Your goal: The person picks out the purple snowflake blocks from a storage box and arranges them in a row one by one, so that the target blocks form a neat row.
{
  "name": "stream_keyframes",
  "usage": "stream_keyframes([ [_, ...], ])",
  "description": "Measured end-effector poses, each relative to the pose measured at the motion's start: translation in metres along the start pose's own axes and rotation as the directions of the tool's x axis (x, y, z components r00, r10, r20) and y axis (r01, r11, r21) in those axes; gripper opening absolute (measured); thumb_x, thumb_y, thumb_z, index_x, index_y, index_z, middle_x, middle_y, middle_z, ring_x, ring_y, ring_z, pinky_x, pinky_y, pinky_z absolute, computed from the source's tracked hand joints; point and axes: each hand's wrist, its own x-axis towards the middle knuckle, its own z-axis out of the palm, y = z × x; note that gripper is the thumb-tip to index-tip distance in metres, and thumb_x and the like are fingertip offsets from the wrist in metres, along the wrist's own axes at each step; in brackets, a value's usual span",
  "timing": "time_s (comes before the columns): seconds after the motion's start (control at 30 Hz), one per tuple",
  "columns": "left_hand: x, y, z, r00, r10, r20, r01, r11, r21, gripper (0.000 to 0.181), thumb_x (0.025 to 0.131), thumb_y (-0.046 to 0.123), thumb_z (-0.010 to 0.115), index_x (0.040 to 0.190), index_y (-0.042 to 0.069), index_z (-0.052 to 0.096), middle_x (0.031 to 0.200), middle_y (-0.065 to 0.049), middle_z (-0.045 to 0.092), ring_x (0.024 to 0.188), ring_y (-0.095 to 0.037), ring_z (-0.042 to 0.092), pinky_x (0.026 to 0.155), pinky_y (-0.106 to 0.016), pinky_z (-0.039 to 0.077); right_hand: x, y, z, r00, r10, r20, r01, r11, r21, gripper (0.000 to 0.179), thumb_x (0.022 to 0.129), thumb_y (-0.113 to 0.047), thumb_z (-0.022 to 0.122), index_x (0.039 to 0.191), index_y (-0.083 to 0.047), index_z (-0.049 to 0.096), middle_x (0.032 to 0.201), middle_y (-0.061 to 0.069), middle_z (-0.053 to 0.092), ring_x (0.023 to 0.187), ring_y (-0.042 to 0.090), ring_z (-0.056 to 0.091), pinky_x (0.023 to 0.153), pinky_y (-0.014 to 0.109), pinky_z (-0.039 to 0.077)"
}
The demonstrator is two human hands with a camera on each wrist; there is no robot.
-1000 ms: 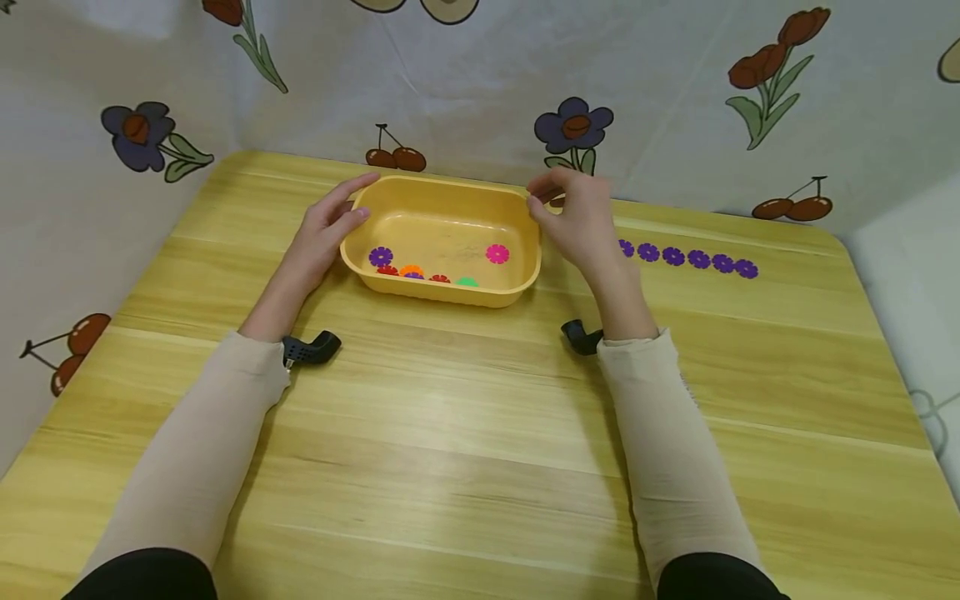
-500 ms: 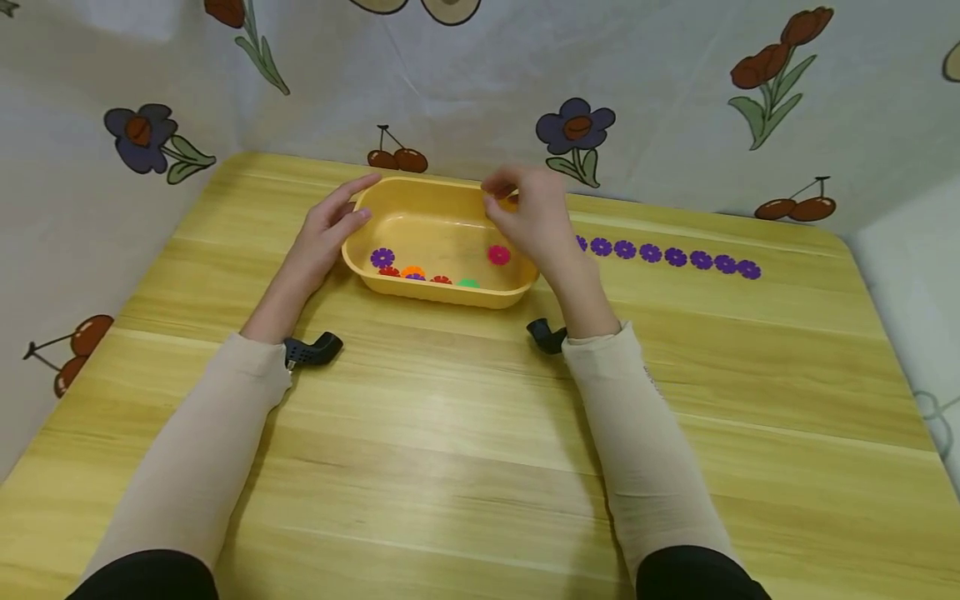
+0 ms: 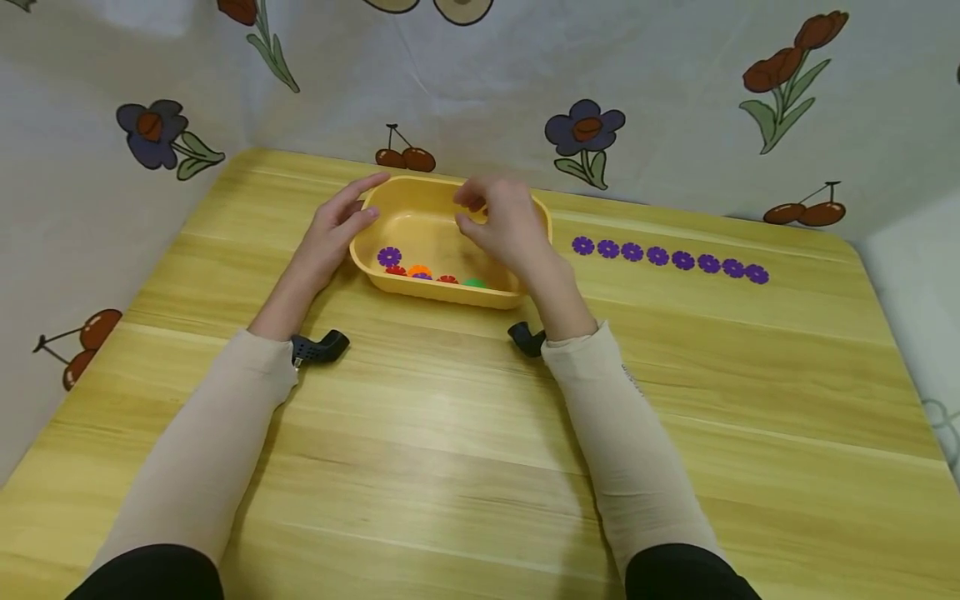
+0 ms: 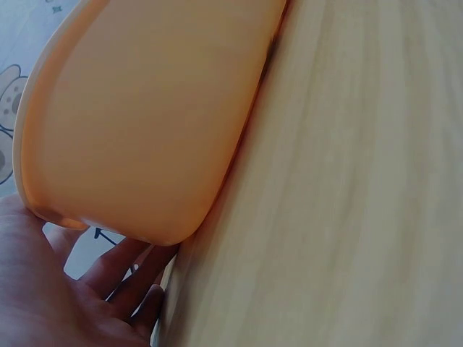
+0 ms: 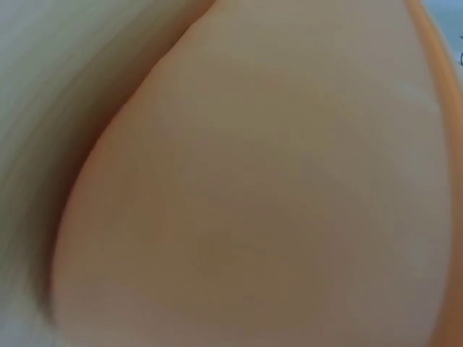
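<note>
A yellow plastic basin (image 3: 427, 292) stands toward the table's back edge. My left hand (image 3: 330, 229) grips its left end, thumb at the rim and fingers against the outer wall, as the left wrist view shows on the basin wall (image 4: 145, 123). Above the basin's right part is my right hand (image 3: 510, 229), thumb and fingers apart, with nothing visible between them. Flower-shaped plastic discs lie in the basin: a purple disc (image 3: 389, 257), an orange disc (image 3: 420, 271), a green disc (image 3: 475, 284) and red ones, partly behind the front wall. Only blurred basin wall (image 5: 253, 181) fills the right wrist view.
To the right of the basin, several purple flower discs (image 3: 657, 256) form a row on the wooden table (image 3: 420, 467). A white cloth (image 3: 480, 92) printed with flowers and cherries hangs behind the table.
My right hand has moved left from the basin's right edge to above its inside, uncovering more of the purple row. The pink disc is now hidden. My left hand keeps its place on the basin.
</note>
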Motion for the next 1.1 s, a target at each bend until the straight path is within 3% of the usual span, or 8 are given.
stream_keyframes([
  [0.17,-0.001,0.0,-0.002,1.0,-0.004,0.004,0.004,1.0,0.01,0.048,0.109,0.023,0.056,0.156,0.031,0.053,0.148,-0.017,0.058,0.118,-0.026,0.065,0.085,-0.02,0.061,0.011,-0.015,0.013,0.996,-0.025,0.081,0.026,0.999,-0.022,0.027,0.098,-0.014,0.074,0.122,-0.002,0.074,0.121,0.011,0.075,0.111,0.026,0.067,0.102,0.035,0.055],
  [0.33,0.0,0.0,-0.002,1.0,0.01,0.003,-0.01,1.0,-0.001,0.047,0.109,0.024,0.058,0.156,0.03,0.054,0.143,-0.02,0.062,0.118,-0.025,0.067,0.083,-0.021,0.062,0.022,-0.031,0.031,0.98,-0.074,0.185,0.082,0.996,-0.035,0.031,0.097,-0.015,0.077,0.126,-0.004,0.074,0.124,0.01,0.075,0.113,0.026,0.067,0.102,0.035,0.055],
  [0.6,0.0,-0.003,-0.003,0.999,0.036,0.012,-0.036,0.999,0.03,0.046,0.11,0.026,0.057,0.156,0.029,0.054,0.134,-0.014,0.068,0.111,-0.017,0.068,0.081,-0.02,0.062,0.027,-0.047,0.056,0.955,-0.076,0.288,0.095,0.994,-0.053,0.03,0.095,-0.012,0.079,0.124,-0.008,0.075,0.122,0.006,0.075,0.116,0.023,0.066,0.104,0.032,0.053],
  [0.83,0.002,-0.001,-0.002,0.998,0.062,0.021,-0.062,0.997,0.04,0.046,0.11,0.021,0.055,0.156,0.026,0.054,0.142,-0.017,0.064,0.115,-0.015,0.066,0.089,-0.019,0.058,0.026,-0.049,0.062,0.948,-0.096,0.304,0.107,0.994,-0.021,0.028,0.093,-0.011,0.082,0.12,-0.01,0.078,0.119,0.003,0.078,0.12,0.02,0.068,0.108,0.031,0.052],
  [0.97,0.002,-0.002,-0.003,0.998,0.068,0.013,-0.069,0.997,0.045,0.046,0.11,0.02,0.055,0.156,0.025,0.054,0.14,-0.019,0.065,0.112,-0.015,0.066,0.086,-0.019,0.057,0.028,-0.049,0.064,0.936,-0.122,0.33,0.126,0.992,0.011,0.025,0.092,-0.013,0.083,0.117,-0.012,0.08,0.114,0.002,0.078,0.108,0.018,0.067,0.099,0.028,0.053],
  [1.1,0.002,-0.004,-0.003,0.997,0.073,0.013,-0.074,0.997,0.037,0.047,0.11,0.02,0.056,0.156,0.023,0.053,0.14,-0.02,0.065,0.112,-0.014,0.067,0.087,-0.019,0.056,0.031,-0.048,0.067,0.925,-0.14,0.352,0.156,0.988,-0.018,0.022,0.092,-0.016,0.083,0.114,-0.012,0.08,0.11,0.001,0.078,0.098,0.017,0.062,0.092,0.029,0.051],
])
